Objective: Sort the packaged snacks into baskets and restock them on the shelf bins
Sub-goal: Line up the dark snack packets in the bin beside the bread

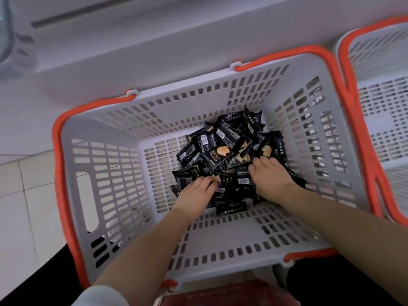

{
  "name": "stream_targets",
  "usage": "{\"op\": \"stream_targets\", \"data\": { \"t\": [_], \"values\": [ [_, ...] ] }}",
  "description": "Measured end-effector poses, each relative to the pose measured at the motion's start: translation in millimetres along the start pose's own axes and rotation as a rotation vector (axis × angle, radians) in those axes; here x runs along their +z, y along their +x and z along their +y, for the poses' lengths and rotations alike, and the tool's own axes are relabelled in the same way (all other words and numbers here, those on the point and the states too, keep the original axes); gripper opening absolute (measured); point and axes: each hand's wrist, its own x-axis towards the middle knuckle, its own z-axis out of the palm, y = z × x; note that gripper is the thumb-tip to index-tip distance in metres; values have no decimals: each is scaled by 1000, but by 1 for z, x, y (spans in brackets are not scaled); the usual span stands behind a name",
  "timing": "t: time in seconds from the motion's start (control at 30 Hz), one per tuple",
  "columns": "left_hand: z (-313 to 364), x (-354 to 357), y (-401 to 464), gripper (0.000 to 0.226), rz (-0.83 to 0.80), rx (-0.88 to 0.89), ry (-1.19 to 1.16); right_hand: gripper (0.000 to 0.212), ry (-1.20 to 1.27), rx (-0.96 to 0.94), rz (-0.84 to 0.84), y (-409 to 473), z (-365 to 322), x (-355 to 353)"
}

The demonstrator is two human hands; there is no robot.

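both down in the grey basket (123, 164): left hand (196, 193) pinching a black snack packet (198, 173), right hand (269, 173) curled into the packet pile (229, 138).

Grey slotted plastic basket with orange rim and handles (114, 173) on pale tiled floor (24, 195). Heap of small black foil-wrapped snack packets (229, 138) on basket bottom. Left hand (196, 193) and right hand (268, 173) both reach into heap, fingers curled among packets. Second matching grey basket (384, 102) just beside, at right.
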Motion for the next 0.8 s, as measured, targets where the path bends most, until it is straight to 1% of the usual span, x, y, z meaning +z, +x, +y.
{"op": "stream_targets", "data": {
  "t": [0.1, 0.17, 0.27, 0.37, 0.4, 0.47, 0.5, 0.53, 0.57, 0.63, 0.67, 0.7, 0.73, 0.77, 0.8],
  "values": [
    [6, 8, 12, 69, 11, -45, 13, 50, -31, 9, -18, -7, 3, 4],
    [6, 10, 18, 67, 31, -65, 20, 52, -30, -13, 30, -10, 1, 6],
    [1, 13, 19, 64, 25, -20, 85, 50, -36, -75, 103, -5, -9, 6],
    [-2, 13, 15, 62, 19, 28, 132, 48, 5, -93, 81, 4, -20, 5],
    [-3, 13, 14, 62, 47, 16, 141, 48, 18, -95, 68, 7, -23, 5],
    [-2, 8, 13, 60, 130, -79, 113, 51, 74, -77, 38, 13, -24, 4],
    [-3, 7, 12, 58, 134, -150, 22, 53, 136, -52, 27, 16, -21, 1],
    [-4, 6, 11, 56, 151, -234, -137, 55, 227, -22, 20, 18, -18, -3],
    [-5, 3, 9, 54, 162, -325, -357, 57, 352, 5, 8, 20, -12, -8],
    [-9, -6, 8, 48, 180, -473, -768, 57, 694, 53, -32, 20, 0, -24],
    [-11, -11, 10, 43, 141, -539, -935, 55, 872, 81, -71, 18, 6, -31],
    [-13, -18, 11, 34, 85, -600, -1093, 53, 1024, 110, -128, 15, 12, -39],
    [-14, -24, 12, 19, 30, -658, -1261, 47, 1154, 142, -198, 12, 17, -45],
    [-12, -30, 12, 11, -2, -709, -1428, 37, 1285, 176, -262, 8, 21, -49],
    [-10, -36, 12, 15, -5, -741, -1571, 26, 1428, 214, -311, 3, 24, -52]
  ]
}}
